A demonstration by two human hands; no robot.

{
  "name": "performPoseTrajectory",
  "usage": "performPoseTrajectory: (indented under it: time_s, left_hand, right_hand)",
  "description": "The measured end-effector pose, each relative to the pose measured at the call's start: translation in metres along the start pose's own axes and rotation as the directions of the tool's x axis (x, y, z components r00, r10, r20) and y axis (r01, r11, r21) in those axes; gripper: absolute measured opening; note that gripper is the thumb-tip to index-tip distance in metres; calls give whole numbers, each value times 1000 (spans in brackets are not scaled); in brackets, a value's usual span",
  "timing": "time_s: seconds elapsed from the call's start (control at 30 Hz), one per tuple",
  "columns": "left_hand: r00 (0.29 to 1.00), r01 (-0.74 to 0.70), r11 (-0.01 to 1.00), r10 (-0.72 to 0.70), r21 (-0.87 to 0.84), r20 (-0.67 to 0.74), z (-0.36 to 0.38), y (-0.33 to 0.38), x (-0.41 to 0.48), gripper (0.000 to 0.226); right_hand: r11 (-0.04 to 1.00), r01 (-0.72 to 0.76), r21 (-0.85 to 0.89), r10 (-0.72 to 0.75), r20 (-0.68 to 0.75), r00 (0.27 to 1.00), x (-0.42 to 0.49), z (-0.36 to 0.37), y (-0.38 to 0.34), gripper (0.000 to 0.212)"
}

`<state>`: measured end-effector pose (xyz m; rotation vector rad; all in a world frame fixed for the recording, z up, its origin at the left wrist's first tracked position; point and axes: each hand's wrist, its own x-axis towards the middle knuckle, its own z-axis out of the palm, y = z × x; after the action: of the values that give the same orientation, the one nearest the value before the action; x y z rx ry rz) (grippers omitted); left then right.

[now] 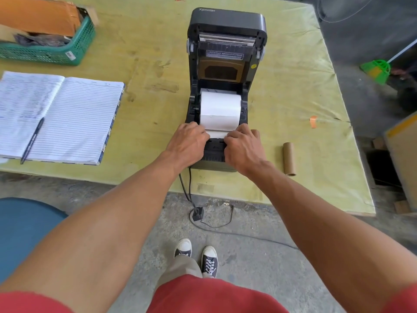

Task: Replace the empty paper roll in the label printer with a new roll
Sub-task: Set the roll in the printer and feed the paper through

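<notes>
The printer [225, 91] stands lid-up, giving access to the bay where the new roll [220, 109] sits. Left hand [188, 143] and right hand [243, 147] pinch the paper's leading edge, aligning it over the front slot. Empty core [289, 158] lies aside (right, discarded).

Black label printer [225, 26] lid open, white new roll [220, 109] seated inside, empty cardboard core [289, 158] lying right.

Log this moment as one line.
lid open | new roll seated | left hand, right hand on paper end | empty core on table
</notes>
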<state>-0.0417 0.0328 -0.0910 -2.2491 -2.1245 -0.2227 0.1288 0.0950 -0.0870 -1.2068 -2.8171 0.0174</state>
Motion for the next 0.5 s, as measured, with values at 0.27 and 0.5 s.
performPoseTrajectory:
  time_s: [0.27,0.5]
  left_hand:
    - [999,13,1000,-15,27,49,-2,3,0,38]
    - [993,-9,993,-5,116,120,3,16,-9,49]
  right_hand:
    - [1000,22,0,-22,31,999,-2,-7,3,18]
    - [998,56,-40,-53,92,994,-1,-13,4,19]
